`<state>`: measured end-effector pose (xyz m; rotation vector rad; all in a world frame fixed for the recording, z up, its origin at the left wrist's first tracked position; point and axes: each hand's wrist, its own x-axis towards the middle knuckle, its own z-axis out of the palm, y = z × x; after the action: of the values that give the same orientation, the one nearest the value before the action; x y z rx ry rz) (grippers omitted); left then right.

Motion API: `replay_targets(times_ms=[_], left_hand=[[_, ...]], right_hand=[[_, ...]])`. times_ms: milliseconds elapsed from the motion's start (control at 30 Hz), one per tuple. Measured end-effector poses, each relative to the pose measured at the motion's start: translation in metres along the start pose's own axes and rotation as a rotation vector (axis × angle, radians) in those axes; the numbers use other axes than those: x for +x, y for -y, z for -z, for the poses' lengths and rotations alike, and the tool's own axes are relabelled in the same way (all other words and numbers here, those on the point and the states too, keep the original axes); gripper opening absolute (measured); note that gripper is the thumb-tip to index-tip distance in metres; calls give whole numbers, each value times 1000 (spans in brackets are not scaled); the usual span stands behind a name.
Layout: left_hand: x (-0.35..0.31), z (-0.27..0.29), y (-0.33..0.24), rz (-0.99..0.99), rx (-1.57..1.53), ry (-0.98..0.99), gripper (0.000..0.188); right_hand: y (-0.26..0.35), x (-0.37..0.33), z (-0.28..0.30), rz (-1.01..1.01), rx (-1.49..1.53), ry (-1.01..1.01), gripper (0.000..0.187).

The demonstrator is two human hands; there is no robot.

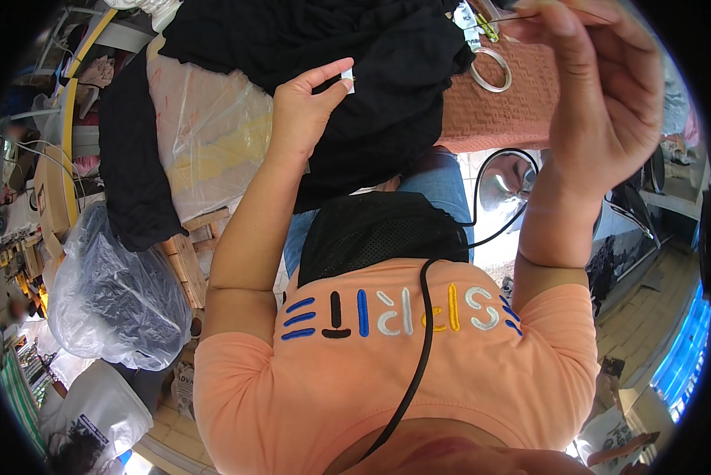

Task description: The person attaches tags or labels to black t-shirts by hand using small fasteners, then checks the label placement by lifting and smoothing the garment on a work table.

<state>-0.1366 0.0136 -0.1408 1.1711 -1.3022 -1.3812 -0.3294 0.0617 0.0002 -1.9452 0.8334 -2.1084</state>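
Note:
My left hand point(304, 107) is raised over a heap of black cloth point(407, 107). Between its thumb and index finger it pinches a small white tag point(347, 80). Further right and higher, at the top edge of the head view, my right hand point(605, 91) is closed at the fingertips on a thin dark thread point(515, 17). The thread runs left from those fingers toward the cloth; whether a needle is on it I cannot tell. Part of the black cloth hangs down over my lap.
A clear ring point(490, 70) and a yellow-green tool point(487, 28) lie on the brown-orange table cover point(498, 111). Plastic-covered material point(213, 134) is left of the black cloth. A clear plastic bag point(114, 293) stands at left. A black cable point(427, 317) crosses my chest.

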Motion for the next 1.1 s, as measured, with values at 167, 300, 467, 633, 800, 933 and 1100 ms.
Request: replay_targets(times_ms=[167,300,467,633,800,933,1100], left_hand=[[1,1,-2,57,19,24,29],[1,4,0,62,42,3,29],[2,3,2,34,92,12,29],[3,4,2,-4,155,3,28],[2,0,-9,-31,30,80,27],[-8,7,-12,40,-101,127,28],[-12,3,-21,42,-89,192,32]], right_hand=[[-9,7,13,202,-39,-48,10],[14,17,58,-39,-73,4,13],[15,21,81,5,-88,24,18],[15,17,81,-103,35,-28,18],[13,-8,41,-98,-88,-81,11],[-18,-53,11,-380,-1,194,15],[-42,-98,-2,-500,-174,348,16]])
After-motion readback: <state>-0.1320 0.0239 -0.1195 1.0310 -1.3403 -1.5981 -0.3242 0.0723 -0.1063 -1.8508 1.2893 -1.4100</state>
